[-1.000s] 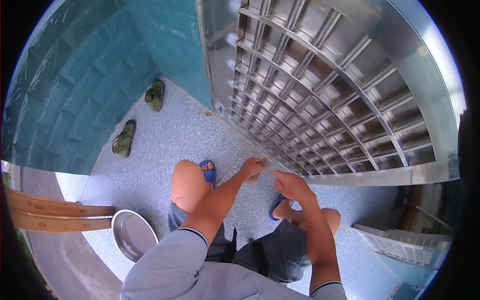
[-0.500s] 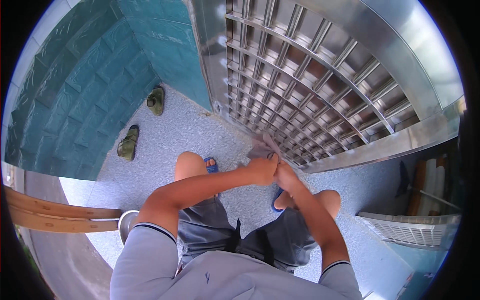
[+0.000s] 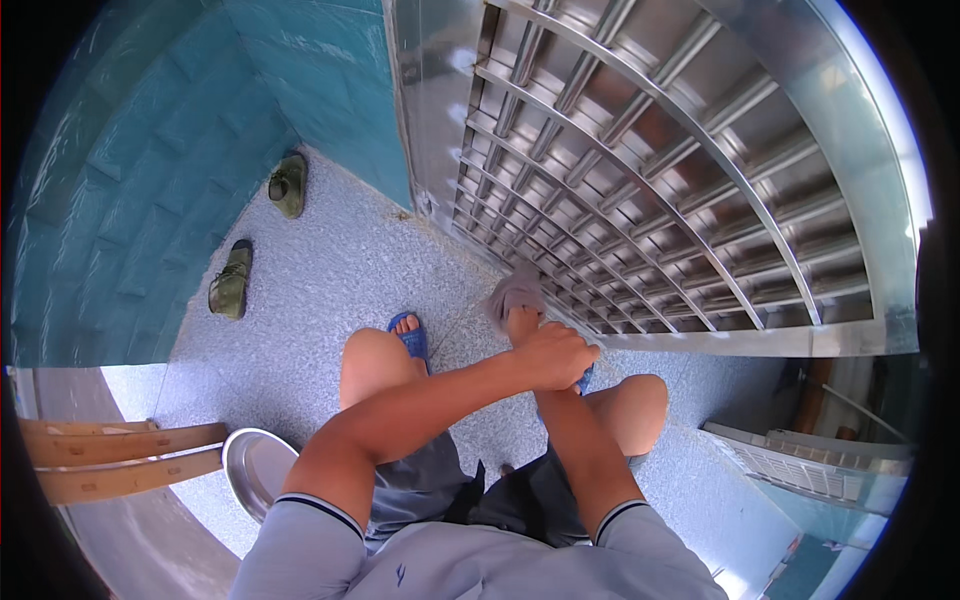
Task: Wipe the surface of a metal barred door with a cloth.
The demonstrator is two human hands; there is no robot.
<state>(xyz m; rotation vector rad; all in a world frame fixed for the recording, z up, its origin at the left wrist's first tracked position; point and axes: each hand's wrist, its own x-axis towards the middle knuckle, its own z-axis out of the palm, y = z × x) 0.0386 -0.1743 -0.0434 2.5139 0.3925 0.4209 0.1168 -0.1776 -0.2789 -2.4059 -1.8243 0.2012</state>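
A crumpled greyish-pink cloth point(image 3: 514, 294) hangs by the foot of the metal grille door. My right hand point(image 3: 523, 326) is closed on its near end, the fingers partly hidden. Across my right wrist lies my left hand point(image 3: 556, 356), curled into a fist; what its fingers hold, if anything, is hidden. Both hands are above my bent knees, with the forearms crossing.
The metal grille door point(image 3: 640, 180) rises right ahead. Green shoes point(image 3: 288, 187) stand by the teal tiled wall point(image 3: 120, 230). To my left are a metal basin point(image 3: 262, 470) and a wooden slatted piece point(image 3: 130, 450). A white crate point(image 3: 790, 465) lies at right.
My left hand has shifted right and nearer, over my right wrist. My right hand has moved left and farther out with the cloth. The view has shifted slightly.
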